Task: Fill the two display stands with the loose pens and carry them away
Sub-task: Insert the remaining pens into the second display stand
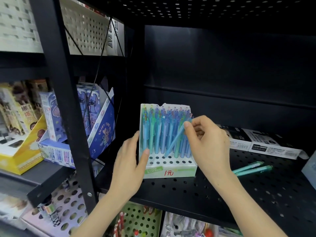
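A white pen display stand (179,170) sits on a black perforated shelf (256,194), its back rows packed with upright blue and teal pens and its front rows of holes bare. My left hand (130,166) holds the stand's left side, thumb on its front corner. My right hand (205,142) pinches the upper end of a light blue pen (174,142) that leans tilted, its tip down among the holes. Two teal loose pens (251,168) lie on the shelf to the right of my right wrist. Only one stand is in view.
Black-and-white boxes (259,142) lie at the shelf's back right. A black upright post (68,100) divides this bay from left shelves holding blue and yellow stationery boxes (56,127). Perforated trays of goods (142,219) sit below. A grey box edge (309,168) shows at far right.
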{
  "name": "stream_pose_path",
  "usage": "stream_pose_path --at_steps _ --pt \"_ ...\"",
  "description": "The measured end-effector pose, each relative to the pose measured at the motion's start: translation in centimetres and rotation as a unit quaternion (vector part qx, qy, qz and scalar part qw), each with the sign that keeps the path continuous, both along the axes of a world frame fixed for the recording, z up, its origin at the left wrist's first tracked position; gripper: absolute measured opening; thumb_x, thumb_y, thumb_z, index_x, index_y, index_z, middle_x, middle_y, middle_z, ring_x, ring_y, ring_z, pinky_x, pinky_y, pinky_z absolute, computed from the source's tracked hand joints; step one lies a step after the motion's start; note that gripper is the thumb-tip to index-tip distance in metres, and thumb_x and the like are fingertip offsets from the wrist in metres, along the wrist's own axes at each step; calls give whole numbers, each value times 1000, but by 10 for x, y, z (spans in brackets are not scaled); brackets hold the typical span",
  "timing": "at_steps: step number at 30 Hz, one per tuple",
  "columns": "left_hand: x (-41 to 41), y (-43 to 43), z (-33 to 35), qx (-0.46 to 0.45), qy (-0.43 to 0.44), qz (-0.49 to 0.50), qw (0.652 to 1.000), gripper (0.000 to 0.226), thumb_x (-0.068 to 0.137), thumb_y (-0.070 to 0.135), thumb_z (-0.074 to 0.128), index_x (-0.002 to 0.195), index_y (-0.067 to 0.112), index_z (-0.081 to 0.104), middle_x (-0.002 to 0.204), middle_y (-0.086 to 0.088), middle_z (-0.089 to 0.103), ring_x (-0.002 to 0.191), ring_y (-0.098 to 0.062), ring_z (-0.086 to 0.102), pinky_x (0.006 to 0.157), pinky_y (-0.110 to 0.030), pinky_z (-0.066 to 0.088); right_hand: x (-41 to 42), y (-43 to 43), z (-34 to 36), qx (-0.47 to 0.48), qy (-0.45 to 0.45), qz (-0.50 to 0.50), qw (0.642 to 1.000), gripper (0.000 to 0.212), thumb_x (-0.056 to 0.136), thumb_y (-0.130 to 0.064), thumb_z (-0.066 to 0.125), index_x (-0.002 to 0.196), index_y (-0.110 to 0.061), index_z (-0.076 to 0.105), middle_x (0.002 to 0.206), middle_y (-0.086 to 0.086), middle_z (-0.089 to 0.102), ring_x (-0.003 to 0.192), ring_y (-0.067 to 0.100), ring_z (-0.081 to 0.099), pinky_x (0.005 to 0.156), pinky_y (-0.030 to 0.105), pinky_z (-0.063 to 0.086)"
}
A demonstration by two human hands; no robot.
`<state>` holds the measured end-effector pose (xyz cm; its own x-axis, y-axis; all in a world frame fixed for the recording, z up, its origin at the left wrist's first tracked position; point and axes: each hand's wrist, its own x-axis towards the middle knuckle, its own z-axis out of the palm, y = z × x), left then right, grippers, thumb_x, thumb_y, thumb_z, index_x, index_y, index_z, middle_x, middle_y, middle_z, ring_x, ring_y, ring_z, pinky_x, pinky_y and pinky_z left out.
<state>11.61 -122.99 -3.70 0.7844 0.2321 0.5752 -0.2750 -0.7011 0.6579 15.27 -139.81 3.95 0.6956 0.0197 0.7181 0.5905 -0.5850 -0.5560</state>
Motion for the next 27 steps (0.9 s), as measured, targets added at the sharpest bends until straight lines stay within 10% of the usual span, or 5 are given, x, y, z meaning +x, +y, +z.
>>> stream_pose_path --at_steps 14,22,27 --pt "6 -5 -6 47 61 -25 997 82 88 55 35 129 41 -34 152 5 13 136 -8 21 104 -17 17 5 5 7 -107 20 -47 993 19 88 -34 59 71 -25 57 57 -15 54 56 1 52 54 18 39" --pt "9 -4 -8 66 54 -12 996 84 80 64 31 135 38 -27 149 0 21 135 -12 23 105 -19 18 11 20 -10 -169 -2 -89 982 20 89 -37 58 84 -19 65 53 -8 56 51 13 54 50 23 38" --pt "4 -6 -3 106 -45 103 988 71 90 56 34 147 18 17 137 -8 41 123 -15 32 101 -24 24 6 -19 -13 -31 -11 -97 995 9 85 -34 61 87 -26 65 55 -13 53 55 14 55 54 30 43"
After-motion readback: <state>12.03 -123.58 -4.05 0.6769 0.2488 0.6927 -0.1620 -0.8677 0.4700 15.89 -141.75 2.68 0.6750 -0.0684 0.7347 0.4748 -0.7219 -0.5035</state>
